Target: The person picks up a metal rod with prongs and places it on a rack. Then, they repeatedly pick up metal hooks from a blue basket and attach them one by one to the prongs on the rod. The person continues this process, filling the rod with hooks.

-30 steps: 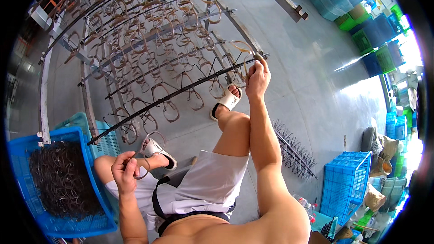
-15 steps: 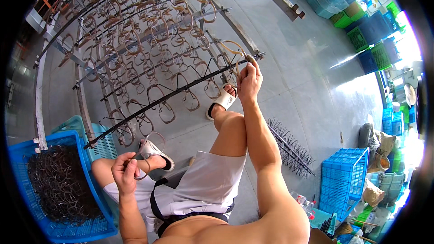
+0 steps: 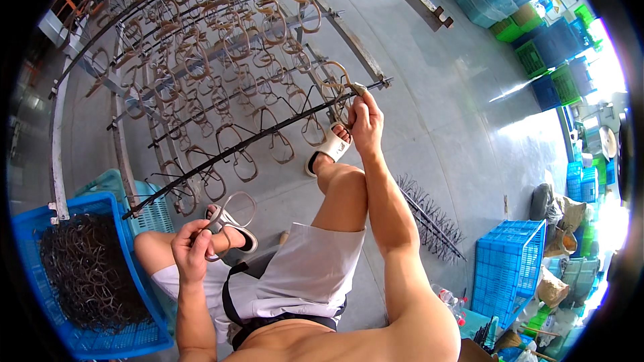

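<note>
My right hand [image 3: 367, 124] pinches a brownish eyeglass frame [image 3: 333, 62] at the right end of a dark rod [image 3: 268, 132]. One rim of it rises above the rod; whether it is hooked on, I cannot tell. Above my left thigh, my left hand [image 3: 191, 248] grips another eyeglass frame [image 3: 255, 209] between thumb and fingers. Part of that piece is hidden by the fingers. Many similar frames hang from prongs along this rod and on the rods behind it, all carried by a metal rack [image 3: 122, 161].
A blue crate [image 3: 137, 275] at lower left holds a heap of dark frames [image 3: 87, 275]. A pronged rod [image 3: 429, 218] lies on the floor to the right. Beyond it stands another blue crate [image 3: 506, 268], with stacked bins [image 3: 550, 53] along the right wall.
My right hand has shifted slightly left along the rod with its eyeglass frame. My left hand has moved a little to the right, its frame tilting with it.
</note>
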{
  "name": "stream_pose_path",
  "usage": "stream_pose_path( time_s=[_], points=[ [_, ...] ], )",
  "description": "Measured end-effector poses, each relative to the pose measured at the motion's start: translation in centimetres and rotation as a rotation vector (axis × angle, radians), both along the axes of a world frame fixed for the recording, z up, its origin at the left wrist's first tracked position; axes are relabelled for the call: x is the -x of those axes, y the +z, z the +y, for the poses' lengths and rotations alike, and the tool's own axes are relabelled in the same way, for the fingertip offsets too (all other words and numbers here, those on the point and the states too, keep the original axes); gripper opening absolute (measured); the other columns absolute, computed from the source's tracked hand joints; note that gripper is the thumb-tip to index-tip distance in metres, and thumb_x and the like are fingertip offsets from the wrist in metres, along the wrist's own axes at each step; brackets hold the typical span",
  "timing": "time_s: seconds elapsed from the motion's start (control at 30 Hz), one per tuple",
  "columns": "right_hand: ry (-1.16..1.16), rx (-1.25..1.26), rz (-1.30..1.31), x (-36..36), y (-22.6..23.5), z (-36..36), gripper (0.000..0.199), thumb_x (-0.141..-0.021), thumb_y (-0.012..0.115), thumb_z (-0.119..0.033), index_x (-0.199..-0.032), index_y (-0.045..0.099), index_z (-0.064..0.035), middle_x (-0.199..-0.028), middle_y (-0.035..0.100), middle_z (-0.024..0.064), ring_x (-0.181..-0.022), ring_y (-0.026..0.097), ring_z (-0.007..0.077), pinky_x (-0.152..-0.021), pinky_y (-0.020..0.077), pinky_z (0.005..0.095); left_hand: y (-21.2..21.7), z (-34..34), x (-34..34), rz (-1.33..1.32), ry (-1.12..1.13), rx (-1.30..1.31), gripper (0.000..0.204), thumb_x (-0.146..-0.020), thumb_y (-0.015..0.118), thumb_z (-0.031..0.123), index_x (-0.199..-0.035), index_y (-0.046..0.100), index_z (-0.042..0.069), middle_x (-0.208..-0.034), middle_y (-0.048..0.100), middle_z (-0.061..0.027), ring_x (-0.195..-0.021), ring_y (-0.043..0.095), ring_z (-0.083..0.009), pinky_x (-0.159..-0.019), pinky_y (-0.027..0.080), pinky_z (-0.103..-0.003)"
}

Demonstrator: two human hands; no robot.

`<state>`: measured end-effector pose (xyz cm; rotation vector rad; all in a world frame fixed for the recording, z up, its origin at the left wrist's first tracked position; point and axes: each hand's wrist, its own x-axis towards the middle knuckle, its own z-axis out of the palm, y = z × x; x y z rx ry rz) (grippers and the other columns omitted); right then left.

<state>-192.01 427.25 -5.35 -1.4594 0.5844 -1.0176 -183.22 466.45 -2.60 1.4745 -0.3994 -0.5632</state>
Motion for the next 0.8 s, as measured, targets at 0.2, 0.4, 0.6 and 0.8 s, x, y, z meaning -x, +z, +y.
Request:
stream_pose_path(
  time_s=[0.2, 0.4, 0.6, 0.8],
  points=[
    [-0.045, 0.037, 0.081, 0.4, 0.5, -0.4, 0.027, -0.091, 0.042, -0.013, -0.112, 0.056, -0.0013, -0.058, 0.042, -0.0025, -0.050, 0.037, 0.0040, -0.045, 0.0297, 0.0191, 1.2, -1.0, 0.2, -0.025, -0.001, 0.069, 0.014, -0.084, 0.059, 0.007, -0.096, 0.061, 0.000, -0.062, 0.054, 0.0003, -0.051, 0.046, -0.0046, -0.047, 0.036, -0.018],
    [-0.176, 0.181, 0.229, 1.3, 0.8, -1.0, 0.027, -0.091, 0.043, -0.013, -0.114, 0.050, -0.0004, -0.077, 0.049, 0.0080, -0.065, 0.047, 0.0135, -0.058, 0.0398, 0.0269, 1.4, -2.0, -0.1, -0.103, -0.070, 0.092, 0.018, -0.086, 0.059, 0.011, -0.099, 0.061, -0.001, -0.058, 0.048, 0.0008, -0.047, 0.041, -0.0053, -0.043, 0.029, -0.019],
    [0.491, 0.706, 0.140, 3.5, 5.3, 9.5, 0.041, -0.087, 0.055, -0.018, -0.121, 0.045, 0.0017, -0.107, 0.048, 0.0191, -0.102, 0.046, 0.0345, -0.087, 0.0386, 0.0414, 3.2, -3.5, -0.2, 0.080, -0.228, 0.165, 0.014, -0.084, 0.061, 0.006, -0.095, 0.064, -0.003, -0.059, 0.050, 0.0024, -0.049, 0.041, -0.0030, -0.044, 0.029, -0.018],
    [0.577, -0.482, -0.175, 2.7, 4.4, 16.6, 0.060, -0.095, 0.043, -0.018, -0.140, 0.006, -0.0034, -0.128, 0.032, 0.0132, -0.099, 0.052, 0.0220, -0.080, 0.0464, 0.0342, 3.6, -5.3, 0.7, -0.225, 0.107, 0.210, 0.014, -0.087, 0.057, 0.004, -0.099, 0.059, -0.002, -0.064, 0.050, 0.0023, -0.049, 0.041, -0.0013, -0.044, 0.032, -0.017]
  ],
)
